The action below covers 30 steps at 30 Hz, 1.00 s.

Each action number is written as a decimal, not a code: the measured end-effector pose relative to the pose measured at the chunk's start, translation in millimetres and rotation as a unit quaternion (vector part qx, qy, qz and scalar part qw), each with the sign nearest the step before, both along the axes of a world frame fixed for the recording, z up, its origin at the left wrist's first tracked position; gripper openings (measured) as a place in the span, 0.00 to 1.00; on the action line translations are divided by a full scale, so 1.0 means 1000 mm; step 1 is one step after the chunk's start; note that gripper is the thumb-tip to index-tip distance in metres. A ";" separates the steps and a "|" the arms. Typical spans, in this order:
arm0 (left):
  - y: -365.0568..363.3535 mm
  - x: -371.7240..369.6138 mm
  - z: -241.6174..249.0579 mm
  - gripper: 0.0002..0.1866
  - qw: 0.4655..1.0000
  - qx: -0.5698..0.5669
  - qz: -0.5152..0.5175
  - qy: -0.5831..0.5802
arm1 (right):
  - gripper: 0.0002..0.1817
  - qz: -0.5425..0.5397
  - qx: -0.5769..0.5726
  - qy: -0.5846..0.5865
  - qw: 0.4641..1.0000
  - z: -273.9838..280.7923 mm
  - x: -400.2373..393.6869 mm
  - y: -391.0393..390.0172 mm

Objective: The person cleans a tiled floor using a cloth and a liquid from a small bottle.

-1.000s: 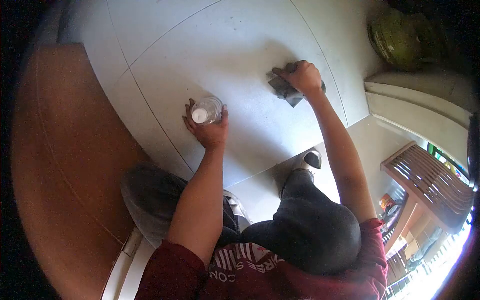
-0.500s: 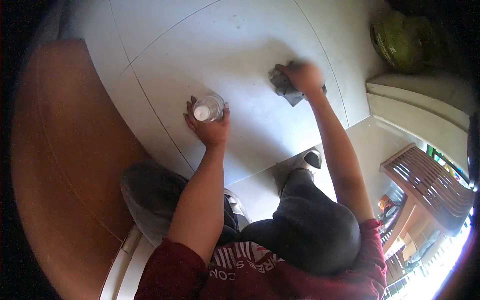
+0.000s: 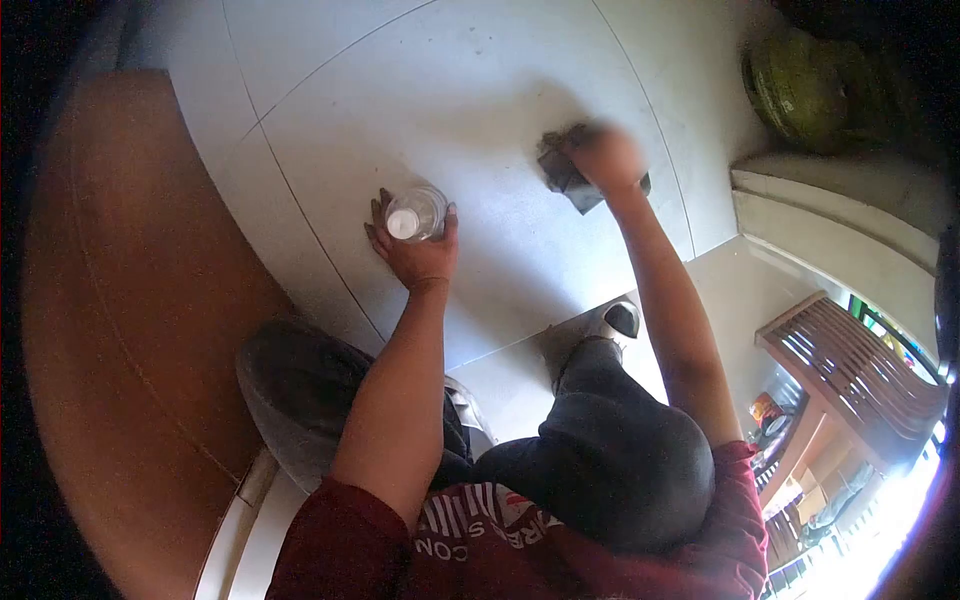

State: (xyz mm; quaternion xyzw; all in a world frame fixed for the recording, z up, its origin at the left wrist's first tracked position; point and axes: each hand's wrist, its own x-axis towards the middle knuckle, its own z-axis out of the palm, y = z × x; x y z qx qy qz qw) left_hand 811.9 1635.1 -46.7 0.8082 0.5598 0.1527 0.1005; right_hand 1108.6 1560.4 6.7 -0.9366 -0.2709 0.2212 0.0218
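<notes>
A clear plastic bottle with a white cap is near the middle of the view, seen from above over the pale tiled floor. My left hand wraps round it, thumb on the right side and fingers on the left. Further right, my right hand presses a crumpled dark grey cloth against the tiles. Blur covers the back of that hand, and its fingers are partly hidden by the cloth.
A brown panel fills the left side. At upper right sits a rounded green container, beside a pale raised ledge. A slatted wooden bench stands at right. My shoe rests below the cloth.
The right hand and cloth have shifted very slightly left, with the fingers more tucked into the cloth. The left hand and bottle stay nearly in place.
</notes>
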 end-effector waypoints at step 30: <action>0.002 0.000 -0.003 0.53 1.000 -0.001 -0.002 -0.028 | 0.41 0.004 0.030 0.006 1.000 -0.006 -0.009 -0.005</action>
